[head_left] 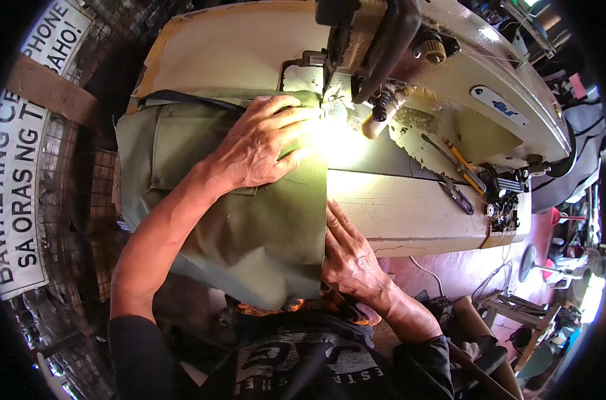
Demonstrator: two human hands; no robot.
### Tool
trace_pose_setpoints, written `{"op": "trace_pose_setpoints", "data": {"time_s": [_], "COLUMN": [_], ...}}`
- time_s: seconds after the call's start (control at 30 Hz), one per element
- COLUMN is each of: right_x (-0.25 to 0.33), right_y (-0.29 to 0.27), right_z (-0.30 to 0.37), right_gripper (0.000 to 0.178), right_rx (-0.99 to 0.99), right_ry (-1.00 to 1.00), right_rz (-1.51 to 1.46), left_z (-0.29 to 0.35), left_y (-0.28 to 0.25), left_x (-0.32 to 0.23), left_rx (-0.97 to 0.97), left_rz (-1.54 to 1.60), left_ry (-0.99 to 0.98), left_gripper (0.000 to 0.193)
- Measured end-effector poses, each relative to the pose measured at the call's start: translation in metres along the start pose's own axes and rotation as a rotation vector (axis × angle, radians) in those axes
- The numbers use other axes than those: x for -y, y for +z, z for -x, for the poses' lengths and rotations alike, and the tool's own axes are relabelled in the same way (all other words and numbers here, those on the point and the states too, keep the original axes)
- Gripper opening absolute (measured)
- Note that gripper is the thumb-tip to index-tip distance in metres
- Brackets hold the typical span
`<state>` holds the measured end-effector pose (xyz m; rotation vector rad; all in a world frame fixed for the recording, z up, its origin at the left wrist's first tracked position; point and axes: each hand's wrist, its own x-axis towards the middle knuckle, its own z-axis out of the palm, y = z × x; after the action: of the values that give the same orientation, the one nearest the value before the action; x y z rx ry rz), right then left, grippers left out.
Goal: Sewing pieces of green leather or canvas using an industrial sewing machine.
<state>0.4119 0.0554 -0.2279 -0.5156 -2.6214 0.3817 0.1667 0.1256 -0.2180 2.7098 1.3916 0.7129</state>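
L hand (266,140) lies palm-down on the olive-green cloth (243,233), flat & open w/ fingers slightly apart, tips pointing R toward the needle area; pressing or resting, not gripping as far as shown. R hand (350,257) is lower, at the cloth's R edge, fingers fairly straight & close together, pointing up along it; thumb is hidden, so can't tell if it's pinching the cloth.

Cloth is spread over the L part of the pale surface (230,50), hanging down toward the person's lap; stitched panel nr its upper L, dark strip (190,99) along the top edge. Its upper R corner is at the sewing machine (476,80) head, where a v. bright glare hides the needle detail.

R of the glare, on the machine's bed (396,213): orange-&-black cutter (473,177), dark snips-like tool (456,195) just beside it, slim dark tool (438,149) nearby. Far L: white signs (16,200) w/ black lettering. Far R: pink floor (423,273).
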Motion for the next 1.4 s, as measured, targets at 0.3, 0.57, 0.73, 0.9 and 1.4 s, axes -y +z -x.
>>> {"op": "trace_pose_setpoints", "data": {"time_s": [0.3,0.57,0.73,0.9,1.4], "right_x": [0.0,0.0,0.004,0.005,0.002], "right_y": [0.001,0.007,0.013,0.005,0.018], "right_z": [0.002,0.014,0.017,0.019,0.021], "right_gripper": [0.03,0.045,0.039,0.054,0.061], "right_rx": [-0.019,0.1,0.004,-0.034,-0.158], "right_ry": [-0.115,-0.138,0.014,-0.165,-0.063], "right_rz": [0.033,0.113,-0.044,0.127,0.045], "left_z": [-0.012,0.019,0.033,0.037,0.053], "left_y": [-0.01,-0.026,-0.039,-0.041,-0.034], "left_x": [0.016,-0.056,-0.075,-0.082,-0.091], "left_rx": [0.049,0.237,0.168,0.187,0.094], "left_rz": [-0.028,0.168,0.202,0.303,0.279], "left_ry": [0.121,0.019,0.168,-0.048,-0.139], "left_gripper": [0.039,0.04,0.038,0.026,0.028]}}
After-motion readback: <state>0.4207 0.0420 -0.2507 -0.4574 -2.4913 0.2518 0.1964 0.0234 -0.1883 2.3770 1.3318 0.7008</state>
